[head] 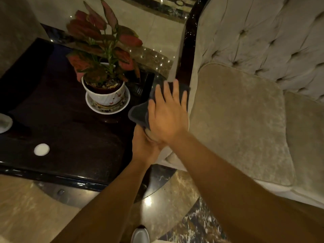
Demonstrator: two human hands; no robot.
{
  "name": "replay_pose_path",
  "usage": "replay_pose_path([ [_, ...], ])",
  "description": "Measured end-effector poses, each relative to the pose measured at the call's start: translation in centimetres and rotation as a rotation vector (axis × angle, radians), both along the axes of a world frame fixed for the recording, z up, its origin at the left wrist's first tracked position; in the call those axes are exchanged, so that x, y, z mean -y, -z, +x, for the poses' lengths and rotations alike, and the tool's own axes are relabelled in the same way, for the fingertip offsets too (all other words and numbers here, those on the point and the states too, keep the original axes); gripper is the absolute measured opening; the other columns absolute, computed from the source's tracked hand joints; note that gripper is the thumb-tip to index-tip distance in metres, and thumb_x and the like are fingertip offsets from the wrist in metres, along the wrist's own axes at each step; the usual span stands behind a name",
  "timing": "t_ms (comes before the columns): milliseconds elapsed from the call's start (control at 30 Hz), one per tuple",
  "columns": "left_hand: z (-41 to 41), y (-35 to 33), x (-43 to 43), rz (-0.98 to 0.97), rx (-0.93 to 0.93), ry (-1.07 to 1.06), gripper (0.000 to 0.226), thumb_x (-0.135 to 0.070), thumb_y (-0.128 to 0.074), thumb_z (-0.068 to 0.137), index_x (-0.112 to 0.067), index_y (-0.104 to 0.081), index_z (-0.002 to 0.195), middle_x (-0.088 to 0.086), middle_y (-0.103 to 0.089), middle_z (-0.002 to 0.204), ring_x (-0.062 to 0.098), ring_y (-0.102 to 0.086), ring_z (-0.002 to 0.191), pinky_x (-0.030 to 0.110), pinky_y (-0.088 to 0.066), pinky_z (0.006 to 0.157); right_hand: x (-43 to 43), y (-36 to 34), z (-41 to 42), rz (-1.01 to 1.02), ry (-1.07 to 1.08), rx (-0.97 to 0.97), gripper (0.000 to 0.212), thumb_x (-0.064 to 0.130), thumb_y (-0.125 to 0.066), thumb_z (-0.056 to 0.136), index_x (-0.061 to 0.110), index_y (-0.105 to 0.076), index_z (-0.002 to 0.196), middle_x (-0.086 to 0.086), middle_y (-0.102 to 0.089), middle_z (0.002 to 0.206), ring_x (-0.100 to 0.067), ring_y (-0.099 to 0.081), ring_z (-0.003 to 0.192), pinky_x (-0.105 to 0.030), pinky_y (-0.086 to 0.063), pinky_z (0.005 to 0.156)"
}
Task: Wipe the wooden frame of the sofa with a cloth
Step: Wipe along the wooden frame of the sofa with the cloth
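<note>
A dark grey cloth [139,112] lies over the sofa's arm, at the near end of the dark glossy wooden frame [190,42], which runs up and away along the arm's top. My right hand [168,116] presses flat on the cloth with fingers spread. Below it, my left hand [146,149] curls around the rounded front of the sofa arm, partly hidden under my right wrist. The sofa [242,123] is beige velvet with a tufted back.
A dark glossy side table [57,130] stands left of the sofa arm. On it are a potted red-leaf plant [103,67] on a saucer, a small white disc [41,149] and a dish [4,122] at the left edge. Marble floor lies below.
</note>
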State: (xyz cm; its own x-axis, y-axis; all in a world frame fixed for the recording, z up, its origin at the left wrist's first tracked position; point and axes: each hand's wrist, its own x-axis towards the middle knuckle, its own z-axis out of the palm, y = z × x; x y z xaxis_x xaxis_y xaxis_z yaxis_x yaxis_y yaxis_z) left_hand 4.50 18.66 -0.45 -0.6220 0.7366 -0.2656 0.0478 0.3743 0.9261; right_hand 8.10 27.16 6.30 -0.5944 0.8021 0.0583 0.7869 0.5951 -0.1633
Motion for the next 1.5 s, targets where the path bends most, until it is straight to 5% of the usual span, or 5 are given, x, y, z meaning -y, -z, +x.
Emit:
replay_pose_path([
  [300, -3.4, -3.1, 0.9, -0.012, -0.071, 0.238, 0.116, -0.065, -0.08, 0.048, -0.028, -0.029, 0.145, -0.003, -0.044, 0.146, 0.016, -0.045, 0.132, 0.044, -0.044, 0.106, -9.5, -2.6, 1.1, 0.198, -0.309, 0.156, 0.05, 0.038, -0.029, 0.1, 0.016, -0.072, 0.113, -0.002, -0.067, 0.122, -0.027, -0.034, 0.142, -0.054, -0.008, 0.123],
  [567, -1.7, -3.0, -1.6, 0.193, -0.334, 0.241, 0.094, -0.049, -0.07, 0.071, -0.016, -0.029, 0.149, 0.002, -0.04, 0.15, 0.015, -0.036, 0.14, 0.033, -0.032, 0.115, -2.5, 0.2, 4.0, 0.075, -0.402, -0.089, 0.054, 0.041, -0.031, 0.103, 0.01, -0.048, 0.143, -0.009, -0.054, 0.141, -0.03, -0.04, 0.138, -0.055, -0.015, 0.121],
  [800, -2.6, -5.0, -2.9, 0.091, -0.105, 0.229, 0.095, -0.048, -0.092, 0.04, -0.057, -0.039, 0.118, -0.03, -0.053, 0.12, -0.01, -0.049, 0.116, 0.007, -0.046, 0.083, -13.1, -1.5, 3.4, 0.208, -0.849, 0.018, 0.041, 0.037, -0.042, 0.102, 0.011, -0.065, 0.122, -0.01, -0.066, 0.114, -0.032, -0.053, 0.122, -0.053, -0.015, 0.123],
  [1300, -5.8, -10.7, -22.8, -0.201, -0.41, 0.263, 0.06, -0.05, -0.073, 0.071, -0.026, -0.044, 0.117, -0.003, -0.053, 0.12, 0.016, -0.056, 0.105, 0.032, -0.05, 0.078, -33.8, -6.7, 0.7, 0.106, -0.845, 0.052, 0.049, 0.034, -0.037, 0.104, 0.011, -0.047, 0.146, -0.018, -0.04, 0.155, -0.034, -0.026, 0.149, -0.056, -0.013, 0.123],
  [1500, -7.2, -11.5, -29.9, 0.004, -0.519, 0.299, 0.025, -0.027, -0.066, 0.081, -0.017, -0.069, 0.104, 0.005, -0.072, 0.098, 0.025, -0.067, 0.089, 0.037, -0.053, 0.068, -36.9, -7.1, -4.8, 0.109, -1.041, -0.117, 0.035, 0.034, -0.05, 0.101, 0.009, -0.07, 0.116, -0.02, -0.062, 0.119, -0.035, -0.056, 0.111, -0.048, -0.033, 0.109],
])
